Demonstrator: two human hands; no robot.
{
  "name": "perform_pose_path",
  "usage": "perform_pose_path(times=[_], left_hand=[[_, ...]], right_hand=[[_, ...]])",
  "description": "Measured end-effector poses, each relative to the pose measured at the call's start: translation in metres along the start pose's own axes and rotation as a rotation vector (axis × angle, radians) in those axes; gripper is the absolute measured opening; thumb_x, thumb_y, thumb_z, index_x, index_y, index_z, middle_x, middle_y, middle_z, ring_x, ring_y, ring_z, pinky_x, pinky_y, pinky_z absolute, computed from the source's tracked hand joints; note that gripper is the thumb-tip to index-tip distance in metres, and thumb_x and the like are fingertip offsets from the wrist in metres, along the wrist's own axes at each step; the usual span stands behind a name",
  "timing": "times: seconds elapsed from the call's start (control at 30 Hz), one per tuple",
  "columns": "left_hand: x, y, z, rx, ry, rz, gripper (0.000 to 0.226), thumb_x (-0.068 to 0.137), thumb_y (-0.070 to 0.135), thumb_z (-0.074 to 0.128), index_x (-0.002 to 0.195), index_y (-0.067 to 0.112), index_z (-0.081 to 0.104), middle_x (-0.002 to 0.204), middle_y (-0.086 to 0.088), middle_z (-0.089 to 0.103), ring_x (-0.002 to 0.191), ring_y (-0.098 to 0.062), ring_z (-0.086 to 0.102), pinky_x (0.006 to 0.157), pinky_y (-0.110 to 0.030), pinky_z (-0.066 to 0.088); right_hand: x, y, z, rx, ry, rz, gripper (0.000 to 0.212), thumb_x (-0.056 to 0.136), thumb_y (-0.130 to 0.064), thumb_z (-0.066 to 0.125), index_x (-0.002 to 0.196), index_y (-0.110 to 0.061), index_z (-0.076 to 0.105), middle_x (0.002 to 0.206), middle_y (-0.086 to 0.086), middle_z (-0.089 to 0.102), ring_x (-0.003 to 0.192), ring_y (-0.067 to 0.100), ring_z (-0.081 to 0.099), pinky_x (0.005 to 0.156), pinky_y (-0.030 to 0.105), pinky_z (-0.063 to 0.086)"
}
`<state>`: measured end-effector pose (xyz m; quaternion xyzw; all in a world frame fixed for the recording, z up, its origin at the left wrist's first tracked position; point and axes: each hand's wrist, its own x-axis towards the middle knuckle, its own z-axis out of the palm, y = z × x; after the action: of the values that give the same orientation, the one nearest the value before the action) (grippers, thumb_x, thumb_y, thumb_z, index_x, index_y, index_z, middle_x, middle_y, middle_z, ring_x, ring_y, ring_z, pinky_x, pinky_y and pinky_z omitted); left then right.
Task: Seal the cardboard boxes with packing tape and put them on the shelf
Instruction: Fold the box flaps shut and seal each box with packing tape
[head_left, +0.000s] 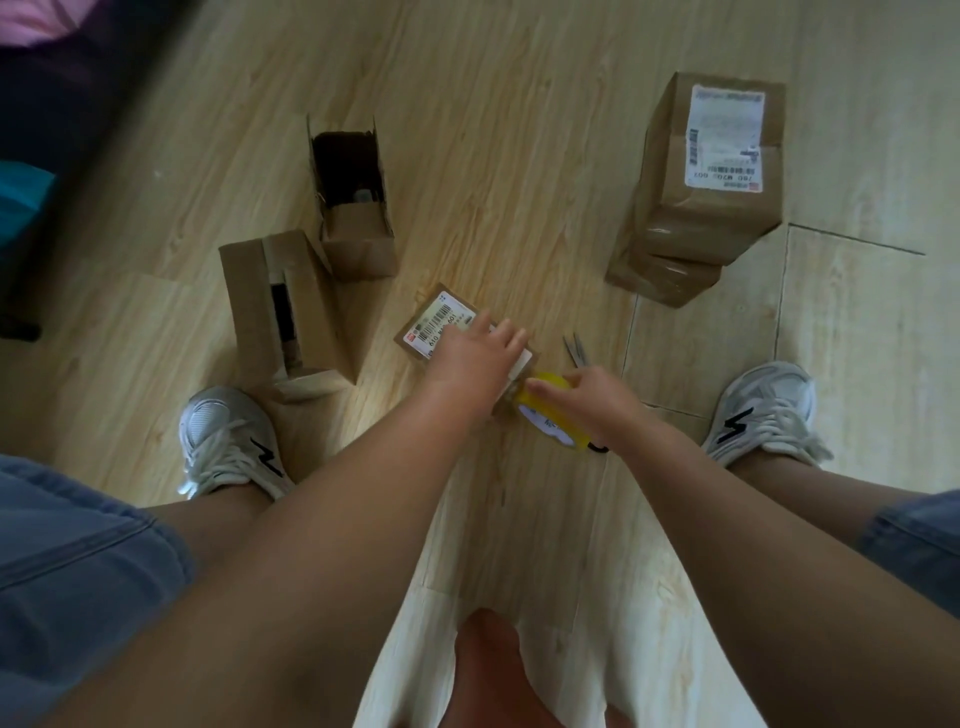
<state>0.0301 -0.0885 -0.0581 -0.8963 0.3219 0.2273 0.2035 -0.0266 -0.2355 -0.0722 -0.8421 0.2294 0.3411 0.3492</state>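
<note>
A small cardboard box (434, 325) with a white barcode label lies on the wooden floor between my feet. My left hand (475, 358) rests flat on its top with the fingers straight. My right hand (587, 397) grips a yellow roll of packing tape (548, 415) against the box's near right end. Two open boxes stand to the left: a tall one (353, 202) with its flaps up and a nearer one (283, 312). Two sealed boxes (706, 182) are stacked at the right.
Scissors (575, 349) lie on the floor just beyond my right hand. My white sneakers stand at the left (228, 441) and right (763, 410). Dark furniture (62, 130) runs along the upper left edge. Bare wooden floor spreads beyond the boxes.
</note>
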Motion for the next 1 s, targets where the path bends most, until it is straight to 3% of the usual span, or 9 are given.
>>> perform_pose_path(times=[0.07,0.17,0.27,0.37,0.5,0.63,0.73,0.8,1.0], left_hand=[[-0.002,-0.008,-0.002,-0.017,0.009,-0.004,0.100,0.087,0.037,0.071,0.157,0.020,0.001,0.158,0.004,0.019,0.144,-0.027,0.019,0.072,-0.034,0.041],[-0.007,-0.023,-0.001,-0.071,0.022,-0.015,0.095,0.087,0.025,0.070,0.157,0.022,0.005,0.157,0.006,0.021,0.140,-0.026,0.024,0.068,-0.033,0.044],[-0.012,-0.038,0.002,-0.152,0.039,-0.014,0.096,0.085,0.020,0.072,0.157,0.023,0.008,0.159,0.007,0.020,0.139,-0.026,0.025,0.083,-0.040,0.054],[-0.019,-0.048,0.003,-0.240,0.092,-0.030,0.099,0.085,0.027,0.075,0.158,0.024,0.008,0.162,0.007,0.017,0.142,-0.026,0.023,0.092,-0.041,0.051],[-0.028,-0.053,0.006,-0.312,0.167,-0.025,0.098,0.084,0.027,0.075,0.158,0.027,0.009,0.163,0.009,0.017,0.141,-0.024,0.024,0.083,-0.036,0.048],[-0.034,-0.049,0.008,-0.396,0.205,-0.028,0.097,0.082,0.032,0.075,0.156,0.028,0.013,0.162,0.010,0.019,0.136,-0.024,0.028,0.073,-0.034,0.045],[-0.042,-0.049,0.004,-0.496,0.186,-0.031,0.100,0.077,0.035,0.078,0.155,0.030,0.016,0.161,0.010,0.023,0.137,-0.025,0.028,0.084,-0.040,0.051],[-0.046,-0.047,0.001,-0.540,0.178,-0.025,0.101,0.075,0.033,0.079,0.155,0.030,0.016,0.160,0.010,0.024,0.139,-0.025,0.027,0.088,-0.041,0.051],[-0.043,-0.052,0.006,-0.637,0.160,-0.032,0.107,0.068,0.027,0.084,0.153,0.033,0.019,0.154,0.012,0.034,0.135,-0.025,0.032,0.093,-0.047,0.050]], right_hand=[[-0.002,0.003,-0.006,0.054,-0.010,-0.048,0.054,0.084,-0.062,0.066,0.089,-0.010,0.074,0.078,0.011,0.070,0.075,0.023,0.068,0.065,0.038,0.050],[-0.011,-0.001,-0.018,0.111,-0.030,-0.091,0.060,0.080,-0.066,0.068,0.092,-0.007,0.074,0.076,0.008,0.064,0.074,0.020,0.062,0.065,0.035,0.042],[-0.020,-0.011,-0.022,0.150,-0.023,-0.140,0.058,0.080,-0.064,0.070,0.088,-0.006,0.073,0.071,0.003,0.058,0.068,0.016,0.056,0.065,0.034,0.039],[-0.034,-0.021,-0.022,0.195,0.002,-0.209,0.040,0.082,-0.057,0.072,0.074,-0.018,0.071,0.064,-0.004,0.061,0.062,0.011,0.059,0.063,0.030,0.042],[-0.045,-0.026,-0.027,0.211,0.035,-0.257,0.038,0.082,-0.054,0.074,0.066,-0.020,0.068,0.056,-0.007,0.056,0.054,0.008,0.054,0.057,0.028,0.040],[-0.049,-0.030,-0.034,0.055,0.119,-0.284,0.047,0.079,-0.055,0.076,0.057,-0.017,0.060,0.051,-0.004,0.048,0.048,0.010,0.047,0.051,0.028,0.035],[-0.046,-0.022,-0.040,-0.109,0.171,-0.258,0.062,0.076,-0.066,0.071,0.065,-0.006,0.063,0.056,0.001,0.050,0.053,0.017,0.050,0.052,0.031,0.036],[-0.044,-0.010,-0.042,-0.241,0.208,-0.194,0.068,0.075,-0.075,0.066,0.064,-0.008,0.058,0.057,0.001,0.048,0.052,0.017,0.048,0.052,0.030,0.034],[-0.040,0.005,-0.050,0.009,0.176,-0.200,0.071,0.081,-0.067,0.067,0.087,0.004,0.069,0.066,0.008,0.054,0.058,0.018,0.051,0.057,0.031,0.037]])
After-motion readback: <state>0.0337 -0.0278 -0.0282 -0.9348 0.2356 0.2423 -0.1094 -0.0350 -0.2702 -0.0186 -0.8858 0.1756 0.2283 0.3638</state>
